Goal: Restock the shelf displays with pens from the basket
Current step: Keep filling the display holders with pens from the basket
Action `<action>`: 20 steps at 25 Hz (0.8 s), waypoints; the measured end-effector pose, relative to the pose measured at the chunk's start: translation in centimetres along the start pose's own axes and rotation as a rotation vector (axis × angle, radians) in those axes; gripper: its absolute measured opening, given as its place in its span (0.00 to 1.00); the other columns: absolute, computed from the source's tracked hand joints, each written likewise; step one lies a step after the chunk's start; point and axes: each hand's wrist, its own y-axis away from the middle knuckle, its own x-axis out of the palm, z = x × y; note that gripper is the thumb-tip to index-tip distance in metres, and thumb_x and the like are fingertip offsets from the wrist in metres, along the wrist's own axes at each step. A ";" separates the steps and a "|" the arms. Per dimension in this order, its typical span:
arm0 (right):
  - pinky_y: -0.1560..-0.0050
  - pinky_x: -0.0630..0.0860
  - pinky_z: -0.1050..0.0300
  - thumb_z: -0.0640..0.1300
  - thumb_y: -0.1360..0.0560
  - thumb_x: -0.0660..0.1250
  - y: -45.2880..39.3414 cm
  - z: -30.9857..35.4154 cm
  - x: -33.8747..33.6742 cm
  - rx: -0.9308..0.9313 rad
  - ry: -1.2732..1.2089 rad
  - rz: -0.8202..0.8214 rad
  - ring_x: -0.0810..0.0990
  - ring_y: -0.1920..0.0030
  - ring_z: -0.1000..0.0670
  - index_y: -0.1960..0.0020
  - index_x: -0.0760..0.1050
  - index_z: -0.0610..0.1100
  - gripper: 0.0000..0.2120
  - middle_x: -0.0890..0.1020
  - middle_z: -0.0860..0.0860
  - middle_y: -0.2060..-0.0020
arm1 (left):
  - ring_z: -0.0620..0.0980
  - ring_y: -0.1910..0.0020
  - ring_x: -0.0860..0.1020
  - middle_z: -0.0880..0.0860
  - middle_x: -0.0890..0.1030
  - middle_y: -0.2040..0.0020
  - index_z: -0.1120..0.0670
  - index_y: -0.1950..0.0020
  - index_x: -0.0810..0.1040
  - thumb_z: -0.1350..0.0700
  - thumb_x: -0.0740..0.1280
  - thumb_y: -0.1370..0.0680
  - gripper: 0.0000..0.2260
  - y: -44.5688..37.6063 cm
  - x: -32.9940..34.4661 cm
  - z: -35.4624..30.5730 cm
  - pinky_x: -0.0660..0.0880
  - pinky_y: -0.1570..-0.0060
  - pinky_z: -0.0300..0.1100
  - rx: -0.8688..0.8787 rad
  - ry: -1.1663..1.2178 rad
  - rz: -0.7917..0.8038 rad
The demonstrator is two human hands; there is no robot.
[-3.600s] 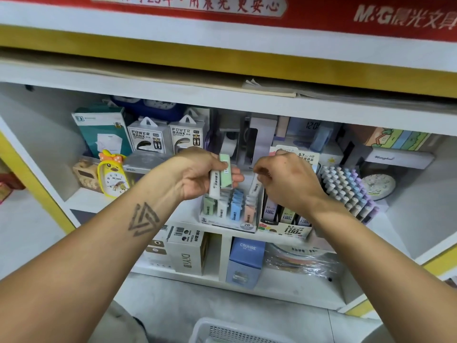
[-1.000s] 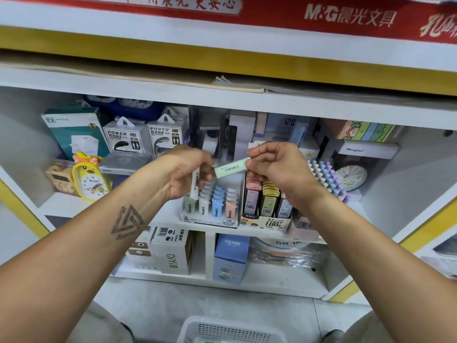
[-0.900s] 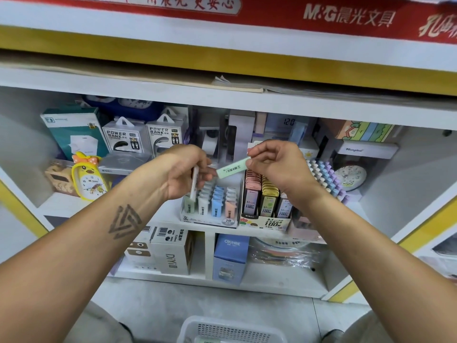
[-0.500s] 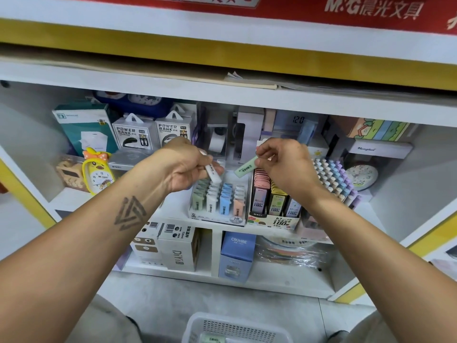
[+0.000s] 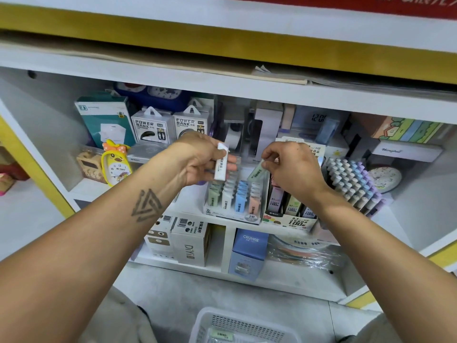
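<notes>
Two small packs are in the hands at this moment, so the restocking is in the middle and not at the end; the left hand point(image 5: 197, 159) grips a white pack point(image 5: 220, 164) upright between thumb and fingers, above the back rows of the pastel display box point(image 5: 235, 201), and the right hand point(image 5: 291, 169) pinches a green pack point(image 5: 257, 170) by its upper end, tilted, with the lower end just over the right rear corner of the same box; I cannot tell if the green pack already touches the row under it. The display box stands at the front edge of the middle shelf point(image 5: 188, 201), and its four columns, green, white, blue and pink, look nearly full already; just beside it on the right stands the lead refill box point(image 5: 289, 214), also well filled, and further right a rack of pastel pens point(image 5: 351, 184). The basket point(image 5: 237, 328) is on the floor at the lower edge of the view, and at least one green pack lies inside it, so I judge that some stock is left to bring up; how much more the basket holds is hidden. What remains, as I judge it, is to seat these two packs in their matching colour columns, then to return to the basket.
</notes>
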 end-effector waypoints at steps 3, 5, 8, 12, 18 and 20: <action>0.58 0.77 0.57 0.42 0.25 0.72 0.0 0.5 0.7 -0.010 -0.023 0.005 0.80 0.60 0.52 0.51 0.83 0.49 0.04 0.82 0.56 0.63 | 0.62 0.48 0.84 0.66 0.83 0.51 0.62 0.53 0.71 0.70 0.58 0.19 0.07 -0.5 -0.7 0.0 0.79 0.45 0.60 0.005 0.064 -0.039; 0.55 0.80 0.54 0.42 0.25 0.73 -0.3 0.7 1.0 -0.006 -0.053 0.020 0.80 0.59 0.52 0.51 0.83 0.49 0.04 0.82 0.56 0.63 | 0.63 0.51 0.84 0.67 0.83 0.52 0.62 0.53 0.71 0.71 0.59 0.20 0.06 -0.8 -1.4 -0.1 0.79 0.47 0.61 0.030 0.084 -0.065; 0.52 0.81 0.50 0.41 0.25 0.72 -1.1 0.9 1.5 0.061 -0.137 0.015 0.81 0.58 0.52 0.51 0.83 0.50 0.05 0.82 0.57 0.62 | 0.61 0.58 0.85 0.66 0.83 0.56 0.63 0.50 0.73 0.71 0.62 0.21 0.05 -0.8 -2.4 -0.2 0.83 0.57 0.57 0.047 0.082 -0.106; 0.54 0.81 0.51 0.42 0.24 0.72 -2.0 1.6 2.4 0.137 -0.271 -0.078 0.79 0.59 0.56 0.51 0.81 0.50 0.04 0.80 0.60 0.62 | 0.60 0.62 0.85 0.65 0.82 0.53 0.63 0.45 0.74 0.72 0.63 0.22 0.08 -0.4 -3.5 -0.2 0.81 0.71 0.50 0.043 0.095 -0.137; 0.54 0.80 0.49 0.47 0.22 0.69 -3.4 3.3 5.1 0.026 0.042 -0.085 0.82 0.57 0.46 0.47 0.81 0.51 0.05 0.85 0.49 0.56 | 0.61 0.61 0.84 0.68 0.81 0.47 0.62 0.45 0.73 0.72 0.63 0.22 0.09 0.1 -4.7 0.2 0.83 0.67 0.54 0.031 0.065 -0.148; 0.52 0.81 0.48 0.47 0.21 0.69 -4.1 3.8 6.2 0.017 0.087 0.027 0.82 0.57 0.46 0.48 0.81 0.51 0.04 0.85 0.49 0.56 | 0.62 0.58 0.85 0.68 0.81 0.46 0.63 0.42 0.73 0.71 0.63 0.22 0.10 0.0 -5.1 0.3 0.83 0.63 0.56 0.026 0.061 -0.148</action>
